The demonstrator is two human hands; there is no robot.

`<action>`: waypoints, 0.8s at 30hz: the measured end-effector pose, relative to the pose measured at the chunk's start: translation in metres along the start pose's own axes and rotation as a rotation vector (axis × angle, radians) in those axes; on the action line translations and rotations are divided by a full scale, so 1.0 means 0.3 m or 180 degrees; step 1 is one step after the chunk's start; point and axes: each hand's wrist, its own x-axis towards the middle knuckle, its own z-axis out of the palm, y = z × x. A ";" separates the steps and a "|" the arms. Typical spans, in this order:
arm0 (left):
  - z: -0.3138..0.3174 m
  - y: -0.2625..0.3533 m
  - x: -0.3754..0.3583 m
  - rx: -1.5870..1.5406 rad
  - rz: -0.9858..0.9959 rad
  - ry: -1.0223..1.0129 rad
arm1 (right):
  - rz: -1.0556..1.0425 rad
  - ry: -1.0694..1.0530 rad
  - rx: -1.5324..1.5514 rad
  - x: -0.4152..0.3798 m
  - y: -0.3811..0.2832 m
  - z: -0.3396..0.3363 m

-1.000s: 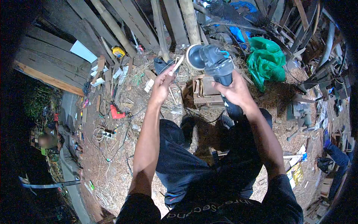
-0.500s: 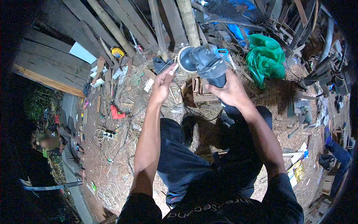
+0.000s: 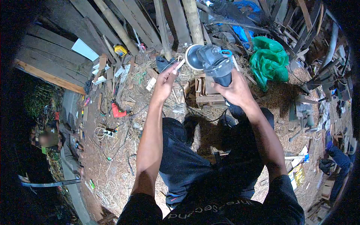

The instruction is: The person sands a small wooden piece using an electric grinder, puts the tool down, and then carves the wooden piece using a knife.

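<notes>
My right hand (image 3: 239, 90) is wrapped round the dark body of an angle grinder (image 3: 220, 66), raised in front of me. The grinder's round, pale-rimmed disc (image 3: 194, 57) faces left, toward my other hand. Between the thumb and fingers of my left hand (image 3: 165, 83) is a small, pale, thin wooden piece (image 3: 180, 64) with a bent tip. The piece points up and right, its end close to the disc's edge. Below the grinder, a stack of wooden pieces (image 3: 210, 98) rests on the ground between my feet and the boards.
A red power drill (image 3: 118, 111) lies on the ground at left, near tangled cords (image 3: 108, 187). Planks and poles (image 3: 168, 26) lean at the back. A green plastic bag (image 3: 269, 60) sits back right. A person (image 3: 65, 144) is at far left; another person's leg (image 3: 339, 157) shows at right.
Both hands and the grinder appear slightly farther right, along with the background. The disc has come a little away from the wooden piece, which overlapped its edge before. Both grips stay the same.
</notes>
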 end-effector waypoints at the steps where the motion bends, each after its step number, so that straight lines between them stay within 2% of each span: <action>1: 0.000 -0.002 -0.001 -0.0007 -0.0002 -0.0021 | -0.0009 -0.0029 0.0088 -0.005 0.002 0.003; 2: 0.001 -0.002 0.001 -0.0009 -0.0011 -0.0049 | -0.0202 -0.0036 -0.0002 -0.001 0.018 0.006; 5: -0.013 -0.004 -0.015 0.0007 -0.0049 -0.0079 | 0.0012 -0.0036 -0.0043 -0.001 0.002 0.002; 9: -0.006 0.013 -0.014 0.0108 0.0095 -0.0050 | -0.0129 0.0055 -0.0058 0.024 0.043 0.000; 12: 0.001 0.041 -0.018 0.0097 -0.0146 -0.0046 | -0.0180 -0.0063 -0.0016 0.003 -0.005 -0.009; 16: -0.018 0.022 -0.021 -0.0105 -0.0205 -0.0097 | -0.0114 0.0128 -0.0150 0.025 0.019 -0.013; 19: -0.013 0.023 -0.013 -0.0183 -0.0140 -0.0087 | -0.0248 0.0109 0.0195 0.012 0.006 -0.015; 21: 0.000 0.021 -0.011 -0.0225 -0.0047 -0.0072 | -0.0166 0.0004 -0.0053 0.009 0.010 -0.011; 24: -0.019 0.045 -0.019 -0.0223 -0.0448 -0.0051 | -0.0124 0.0035 -0.0238 0.006 -0.011 -0.010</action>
